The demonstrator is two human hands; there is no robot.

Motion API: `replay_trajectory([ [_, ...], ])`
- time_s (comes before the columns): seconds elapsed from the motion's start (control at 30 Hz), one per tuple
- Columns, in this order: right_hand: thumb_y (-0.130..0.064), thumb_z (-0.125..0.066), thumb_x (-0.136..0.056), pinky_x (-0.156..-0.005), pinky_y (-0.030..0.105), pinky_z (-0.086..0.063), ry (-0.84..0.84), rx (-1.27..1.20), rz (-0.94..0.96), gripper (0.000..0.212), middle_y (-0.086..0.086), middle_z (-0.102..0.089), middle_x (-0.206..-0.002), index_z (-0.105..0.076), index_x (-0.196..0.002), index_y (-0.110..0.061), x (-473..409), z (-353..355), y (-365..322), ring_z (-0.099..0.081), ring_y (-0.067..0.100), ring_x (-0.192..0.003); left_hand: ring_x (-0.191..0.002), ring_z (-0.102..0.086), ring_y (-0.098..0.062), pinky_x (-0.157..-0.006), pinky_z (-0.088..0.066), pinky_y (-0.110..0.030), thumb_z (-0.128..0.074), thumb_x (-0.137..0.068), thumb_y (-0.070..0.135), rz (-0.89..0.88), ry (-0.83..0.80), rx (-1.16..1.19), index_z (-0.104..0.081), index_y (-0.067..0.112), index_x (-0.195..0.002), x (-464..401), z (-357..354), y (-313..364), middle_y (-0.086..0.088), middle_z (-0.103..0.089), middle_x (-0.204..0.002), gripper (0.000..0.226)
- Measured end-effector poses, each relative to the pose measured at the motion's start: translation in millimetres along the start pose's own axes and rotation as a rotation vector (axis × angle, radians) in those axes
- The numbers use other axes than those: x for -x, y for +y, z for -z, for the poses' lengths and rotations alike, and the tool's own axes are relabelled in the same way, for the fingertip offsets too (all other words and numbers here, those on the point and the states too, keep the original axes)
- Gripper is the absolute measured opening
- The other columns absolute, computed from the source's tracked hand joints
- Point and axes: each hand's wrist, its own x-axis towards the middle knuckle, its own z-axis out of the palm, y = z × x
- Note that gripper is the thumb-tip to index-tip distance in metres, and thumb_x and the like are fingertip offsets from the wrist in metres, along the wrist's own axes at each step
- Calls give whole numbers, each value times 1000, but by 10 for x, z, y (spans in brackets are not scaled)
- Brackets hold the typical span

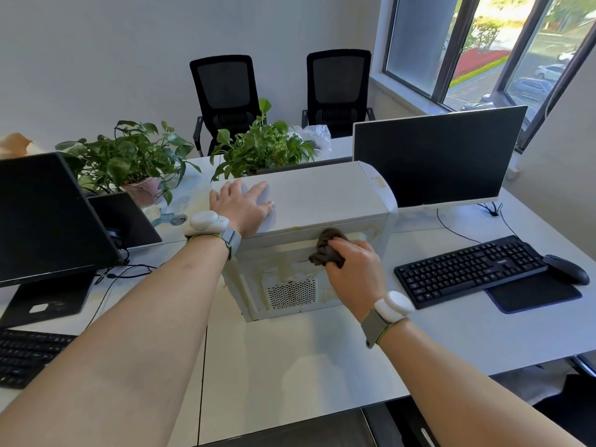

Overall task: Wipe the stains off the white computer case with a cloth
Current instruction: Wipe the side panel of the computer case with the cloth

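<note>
Wiping in hand: my left hand (pixel 242 201) lies flat, steadying the computer case (pixel 322 201) mid-counter (pixel 322 366); right hand (pixel 353 262), fingers bunching the cloth (pixel 326 250), rubs its near face. Next, I judge: lower stains (pixel 283 269).

L hand (pixel 243 201) flat, fingers spread; R hand (pixel 351 262) curled, gripping.

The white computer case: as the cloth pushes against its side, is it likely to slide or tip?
Probably steady: the white computer case is boxy and sits flat on the desk. The left hand rests flat on its top, likely bracing it. The cloth in the right hand looks soft, so pushes seem gentle.
</note>
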Motion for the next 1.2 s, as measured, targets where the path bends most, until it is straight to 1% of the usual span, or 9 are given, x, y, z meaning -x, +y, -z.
replay_trajectory([
  [0.17,-5,-69,-85,-97,23,-43,111,-29,-44,40,-1,-72,-126,-74,-124,-13,-51,39,4,-58,24,-115,-151,-15,-32,-120,-12,-55,-28,-101,60,-3,4,-2,-24,46,-156,-12,-10,-5,-12,-20,-165,57],
  [0.3,-14,-67,-89,-85,28,-45,4,-31,-109,30,-1,-75,-105,-75,-118,-17,-38,102,16,-59,27,-105,-151,-14,-32,-120,-11,-55,-28,-101,60,-4,-1,0,-24,47,-156,-8,-8,-9,-12,-20,-165,57],
  [0.43,-14,-68,-92,-95,26,-44,74,-109,-71,32,-1,-67,-123,-70,-124,-12,-71,93,-13,-56,22,-112,-152,-13,-31,-120,-10,-55,-27,-101,60,-4,-3,6,-24,46,-156,-9,-4,1,-12,-19,-165,56],
  [0.57,-18,-66,-91,-82,36,-53,-86,-147,-99,22,-1,-63,-104,-72,-111,-13,-96,75,-111,-57,19,-94,-152,-13,-31,-121,-10,-56,-27,-101,60,-2,-5,2,-24,47,-156,-1,-11,2,-12,-19,-165,56],
  [0.7,-22,-68,-92,-84,24,-47,133,-263,7,29,-2,-61,-109,-68,-120,-14,-167,127,-405,-55,15,-99,-152,-12,-31,-121,-9,-56,-28,-101,60,5,-1,15,-24,46,-156,-5,-1,17,-12,-19,-166,58],
  [0.8,-18,-69,-88,-89,30,-45,150,-117,260,41,6,-62,-115,-65,-129,-13,-289,6,-598,-53,24,-104,-153,-12,-30,-121,-7,-55,-28,-100,60,8,-10,37,-25,46,-157,-2,9,1,-12,-19,-166,59],
  [0.93,-26,-66,-86,-94,45,-45,-26,250,473,42,5,-61,-120,-65,-127,-21,-384,-170,-542,-52,31,-112,-153,-12,-31,-120,-8,-54,-27,-97,59,2,-14,35,-25,46,-156,9,20,3,-12,-19,-166,60],
  [1.1,-32,-70,-81,-101,49,-42,-73,400,353,53,3,-65,-129,-63,-132,-20,-498,119,-150,-56,32,-118,-154,-10,-31,-122,-7,-55,-29,-101,61,7,-20,28,-23,46,-157,7,19,0,-12,-16,-167,58],
  [1.2,-27,-69,-78,-102,52,-40,-17,415,169,43,6,-58,-128,-66,-121,-20,-551,371,40,-46,36,-119,-153,-11,-31,-121,-8,-54,-29,-101,60,8,-9,26,-23,46,-157,15,19,8,-13,-17,-167,58],
])
